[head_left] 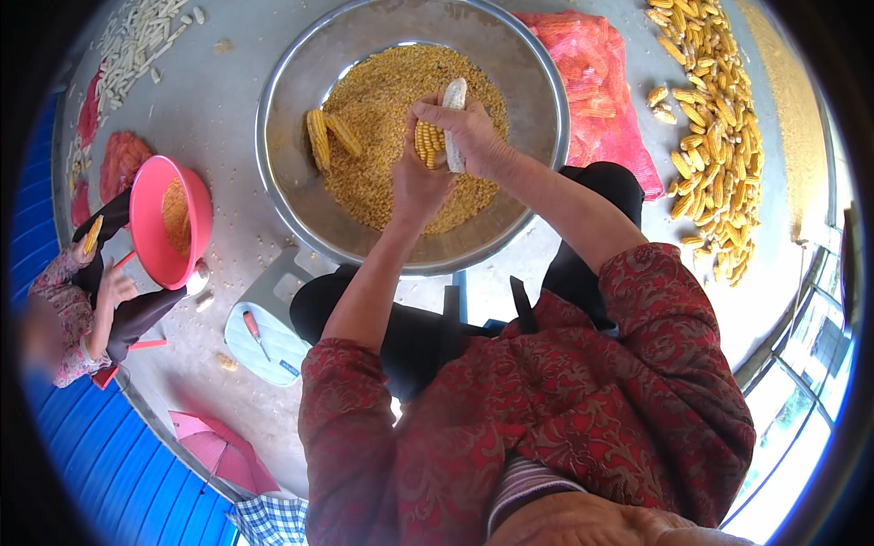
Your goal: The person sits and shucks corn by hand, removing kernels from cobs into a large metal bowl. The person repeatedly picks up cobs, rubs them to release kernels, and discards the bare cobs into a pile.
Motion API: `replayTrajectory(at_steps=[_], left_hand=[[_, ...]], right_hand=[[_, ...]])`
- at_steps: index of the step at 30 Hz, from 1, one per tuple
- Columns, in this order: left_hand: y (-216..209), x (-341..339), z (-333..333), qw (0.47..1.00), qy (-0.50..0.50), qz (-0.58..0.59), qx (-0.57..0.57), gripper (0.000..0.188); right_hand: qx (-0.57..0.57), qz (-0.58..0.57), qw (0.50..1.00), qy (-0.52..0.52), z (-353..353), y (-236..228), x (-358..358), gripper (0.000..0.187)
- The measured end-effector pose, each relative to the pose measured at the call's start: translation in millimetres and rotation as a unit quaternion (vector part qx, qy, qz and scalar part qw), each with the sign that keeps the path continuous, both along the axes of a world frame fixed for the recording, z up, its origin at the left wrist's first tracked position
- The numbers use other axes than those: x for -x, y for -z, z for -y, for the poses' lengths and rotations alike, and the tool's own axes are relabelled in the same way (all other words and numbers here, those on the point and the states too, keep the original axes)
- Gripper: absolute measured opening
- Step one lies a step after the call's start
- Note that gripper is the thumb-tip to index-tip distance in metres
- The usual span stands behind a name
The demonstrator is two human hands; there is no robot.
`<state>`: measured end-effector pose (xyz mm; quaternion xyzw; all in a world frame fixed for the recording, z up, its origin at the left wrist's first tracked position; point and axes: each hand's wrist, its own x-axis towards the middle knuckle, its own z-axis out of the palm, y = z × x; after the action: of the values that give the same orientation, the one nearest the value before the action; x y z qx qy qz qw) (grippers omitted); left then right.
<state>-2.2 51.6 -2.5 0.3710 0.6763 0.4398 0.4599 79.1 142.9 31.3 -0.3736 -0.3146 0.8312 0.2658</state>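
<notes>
Over a wide metal basin (270,173), my left hand (424,189) is closed around a partly shelled ear of corn (428,144). My right hand (481,141) grips a bare white corncob (455,96), which lies upright along the right side of that ear. Both hands meet above the loose yellow kernels (364,196) that cover the basin's bottom. At the left inside wall rest two corn ears, one (318,140) close to the wall and another (343,135) beside it. My fingers hide part of the held ear.
A red mesh sack (592,100) and piled corn ears (719,150) lie right. At left, another person's hand (116,287) is near a pink basin (147,211). A red-handled tool (255,333) lies on a stool (238,350). Bare cobs (137,41) and a pink umbrella (223,448) are farther out.
</notes>
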Motion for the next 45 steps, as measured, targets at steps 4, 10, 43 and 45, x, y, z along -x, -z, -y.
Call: replayTrajectory(at_steps=[4, 10, 43, 45], left_hand=[[9, -3, 4, 0.990, 0.033, -0.135, 0.015, 0.071], [31, 1, 12, 0.961, 0.061, -0.263, 0.060, 0.061], [6, 24, 5, 0.861, -0.017, 0.463, 0.212, 0.013], [-4, 26, 0, 0.892, -0.029, 0.404, 0.202, 0.010]], right_hand=[[0.114, 0.005, 0.992, 0.046, -10, 25, -1, 0.012], [0.126, 0.012, 0.991, 0.036, -20, 53, -7, 0.023], [-0.359, 0.265, 0.895, -0.001, 0, 42, -3, 0.020], [-0.282, 0.211, 0.936, 0.001, -4, 25, 1, 0.026]])
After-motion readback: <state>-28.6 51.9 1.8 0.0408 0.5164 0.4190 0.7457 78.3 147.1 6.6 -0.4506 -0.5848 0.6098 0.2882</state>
